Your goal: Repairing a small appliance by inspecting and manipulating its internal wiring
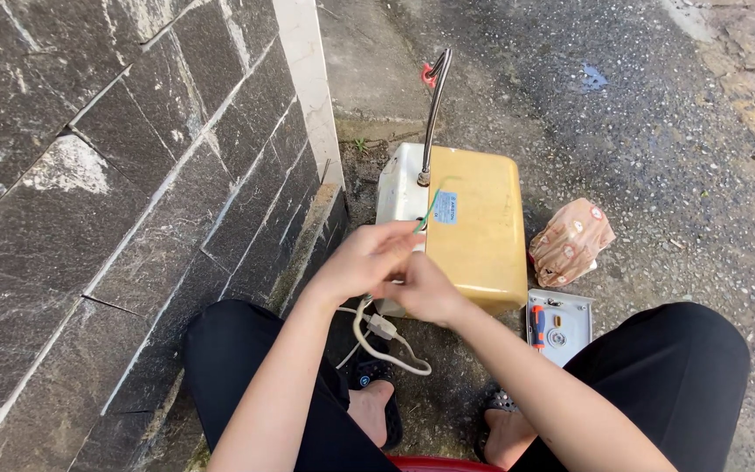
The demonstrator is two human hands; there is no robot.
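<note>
Leftmost stands a dark stone wall (107, 201) with a pale corner post (308, 87) at its far end, running down to the rough ground (657, 131). Just right of the wall, the left hand (362, 258) has its fingers curled together around the wiring at the near left corner of a yellowed water heater box (474, 227), which lies flat on the ground in the middle of the scene. A thin green wire (431, 205) rises from the fingers across the box, and a white cable (386, 345) loops down below the hands towards the sandalled feet. The right hand (421, 290) touches the left one, its fingers bent in against the same wiring; what exactly it pinches is hidden. A flexible metal hose (432, 109) stands up from the far end of the box. Right of the box lies a crumpled patterned bag (570, 240), and nearer, a grey plate (559, 325) with a small orange-handled screwdriver (537, 325) on it.
</note>
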